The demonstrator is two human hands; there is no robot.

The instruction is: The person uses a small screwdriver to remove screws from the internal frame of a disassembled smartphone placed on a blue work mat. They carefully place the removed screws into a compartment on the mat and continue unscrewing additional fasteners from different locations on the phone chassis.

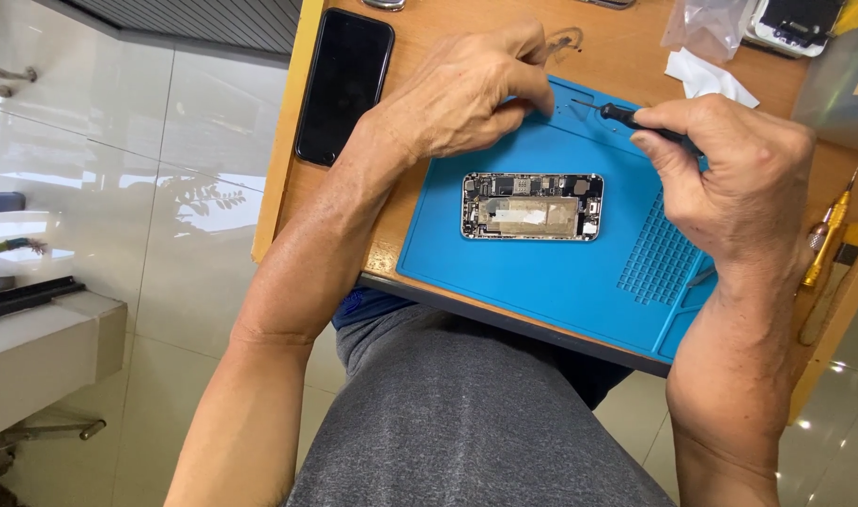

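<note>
Your right hand point(734, 178) is closed around a black-handled screwdriver point(635, 117), its thin tip pointing left over the far edge of the blue repair mat point(560, 282) — while your left hand point(466, 94) curls with fingertips pinched together right at that tip, though you cannot tell what, if anything, they pinch. The opened phone point(532, 206) lies flat mid-mat, just below both hands and untouched — a dark intact phone point(344, 83) rests face-up on the wooden table point(626, 56) at left, a yellow-handled tool point(831, 235) at right.
</note>
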